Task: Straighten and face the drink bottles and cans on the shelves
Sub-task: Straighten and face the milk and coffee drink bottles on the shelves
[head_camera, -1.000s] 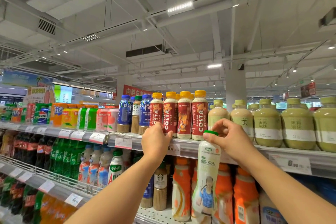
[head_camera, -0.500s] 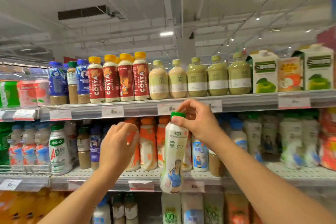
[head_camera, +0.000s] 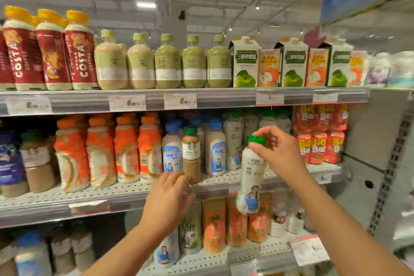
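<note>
My right hand [head_camera: 280, 154] pinches the green cap of a white coconut-water bottle [head_camera: 249, 177], which hangs tilted in front of the middle shelf [head_camera: 125, 199]. My left hand [head_camera: 170, 199] reaches toward that shelf's front edge, fingers relaxed, just below a brown green-capped coffee bottle [head_camera: 190, 157]; it holds nothing. White blue-capped bottles [head_camera: 216, 152] stand on either side of the coffee bottle. Behind my right hand stands a row of white green-capped bottles [head_camera: 233, 139].
Orange bottles [head_camera: 100, 154] fill the middle shelf's left part. The top shelf [head_camera: 215, 98] carries red Costa coffee bottles [head_camera: 80, 51], green tea bottles [head_camera: 168, 63] and juice cartons [head_camera: 245, 63]. Red packs [head_camera: 318, 134] sit at the right, by a grey upright [head_camera: 385, 163]. More bottles stand below.
The view has swung right and down. My right hand carried the coconut-water bottle rightward along the middle shelf. My left hand dropped to the shelf edge below the brown coffee bottle.
</note>
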The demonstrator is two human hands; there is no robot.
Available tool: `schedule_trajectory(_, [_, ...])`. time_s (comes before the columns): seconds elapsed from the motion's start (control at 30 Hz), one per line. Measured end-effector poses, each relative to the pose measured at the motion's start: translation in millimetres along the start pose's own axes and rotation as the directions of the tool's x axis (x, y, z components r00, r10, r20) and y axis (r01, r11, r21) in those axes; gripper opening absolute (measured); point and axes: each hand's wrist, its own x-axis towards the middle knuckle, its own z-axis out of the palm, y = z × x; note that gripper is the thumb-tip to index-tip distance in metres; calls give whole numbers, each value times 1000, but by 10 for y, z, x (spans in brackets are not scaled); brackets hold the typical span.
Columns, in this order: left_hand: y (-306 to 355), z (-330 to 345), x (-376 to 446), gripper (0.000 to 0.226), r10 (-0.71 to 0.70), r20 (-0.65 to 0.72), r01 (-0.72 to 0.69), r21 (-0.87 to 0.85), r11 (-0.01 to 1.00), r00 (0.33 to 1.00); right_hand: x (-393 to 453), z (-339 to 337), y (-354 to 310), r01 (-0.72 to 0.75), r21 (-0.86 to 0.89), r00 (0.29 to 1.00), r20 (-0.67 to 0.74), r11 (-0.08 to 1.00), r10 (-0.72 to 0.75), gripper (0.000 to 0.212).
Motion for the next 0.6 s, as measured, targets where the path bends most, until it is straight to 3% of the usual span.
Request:
schedule_trajectory(0.13, [100,249,-32,40,-112,100,106,67,992,989,274,-268,67,43,-38,990,-136,998,-48,22])
schedule_trajectory(0.23, [70,377,-98,40,-77,75,67,121,990,994,444,-278,157,30,-67,983,-178,997,-42,22])
schedule_trajectory(0.37, [-9,457,-84,28,-56,-10,56,111,992,998,618,-132,322,14,-125,987,-158,992,-34,22])
schedule_trajectory(0.47, [-13,490,-92,34,-34,-32,38,145,989,999,732,-35,385,5,-143,993,-115,990,-22,24])
schedule_trajectory(0.53, [-5,502,-103,36,-29,-47,36,155,987,998,762,-14,408,27,-246,991,-121,969,-59,21])
schedule_trajectory(0.6, [-6,521,-112,36,-34,-56,42,158,987,998,746,-4,461,56,-367,989,-105,928,-101,33])
